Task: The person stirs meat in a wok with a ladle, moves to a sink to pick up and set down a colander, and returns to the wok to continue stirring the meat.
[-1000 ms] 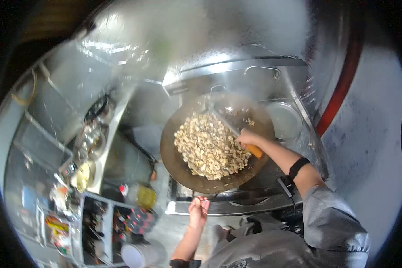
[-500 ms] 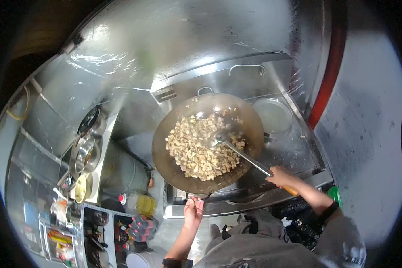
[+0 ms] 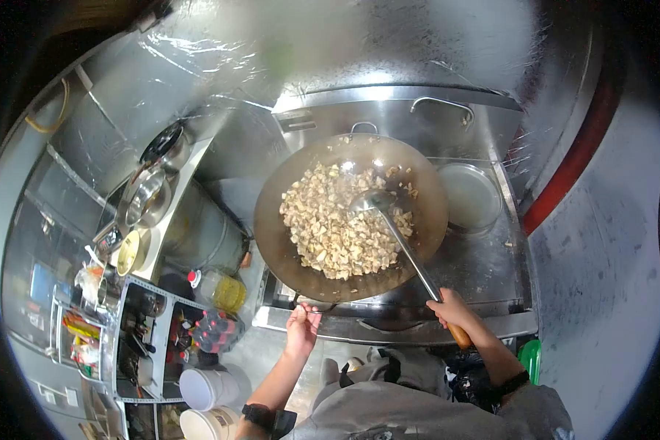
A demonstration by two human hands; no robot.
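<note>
A large wok [image 3: 275, 246] stands on the stove, holding a heap of small diced, pale brown food pieces [image 3: 337, 231], perhaps meat. My right hand [image 3: 451, 308] is wrapped round the wooden-ended handle of a long metal ladle [image 3: 403, 242]. The ladle's bowl rests among the pieces, right of the wok's middle. At the wok's near rim, my left hand [image 3: 301, 330] has its fingers curled on the near loop handle, which they partly hide. Another loop handle [image 3: 364, 128] rises from the far rim.
Right of the wok sits a round pan [image 3: 473, 196] of cloudy liquid. A side counter on the left carries metal bowls [image 3: 145, 198] and a yellowish bowl [image 3: 130, 253]. Below are an oil jug [image 3: 224, 291], dark bottles [image 3: 216, 330] and white buckets [image 3: 205, 389]. A green bin [image 3: 529, 359] stands lower right.
The camera view has turned slightly, shifting the stove and wok. The ladle stands at a steeper angle, its bowl still in the food. Both hands keep their places on ladle and wok.
</note>
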